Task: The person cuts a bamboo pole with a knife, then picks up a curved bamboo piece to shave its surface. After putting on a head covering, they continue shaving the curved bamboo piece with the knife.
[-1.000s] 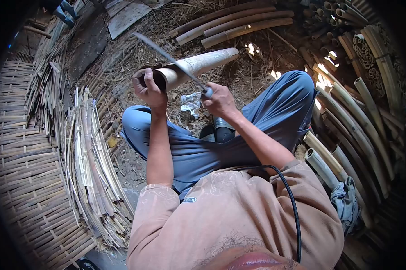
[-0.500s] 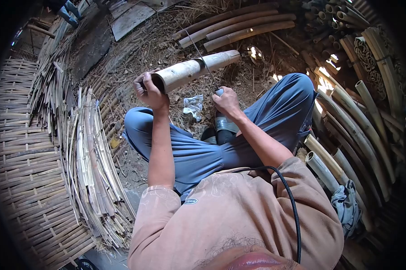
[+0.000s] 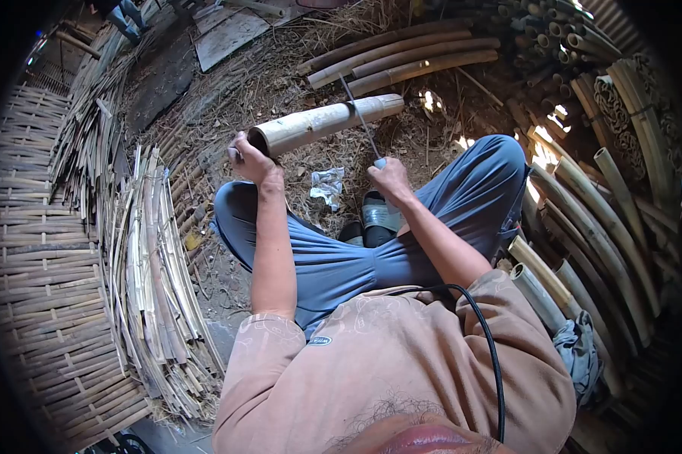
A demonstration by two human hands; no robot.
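Note:
A pale bamboo tube point(image 3: 310, 127) is held out in front of my knees, its open end toward the left. My left hand point(image 3: 256, 165) is closed on that open end, fingers partly hidden behind it. My right hand point(image 3: 391, 183) grips the bluish handle of a long, thin-bladed knife point(image 3: 365, 127). The blade slants up and left across the tube near its far end, by a dark band. Below the tube, a crumpled whitish wrapper point(image 3: 326, 188) lies on the ground between my legs.
Split bamboo strips point(image 3: 155, 265) are piled at left beside a woven bamboo panel point(image 3: 46, 287). Long bamboo poles point(image 3: 424, 68) lie ahead, and more poles point(image 3: 594, 208) stack at right with a grey cloth point(image 3: 579, 356). A person's legs point(image 3: 125, 19) show at top left.
The knife and my right hand have shifted right and slightly toward me, so the blade crosses nearer the tube's far end. The tube's near end, with my left hand, has moved slightly left.

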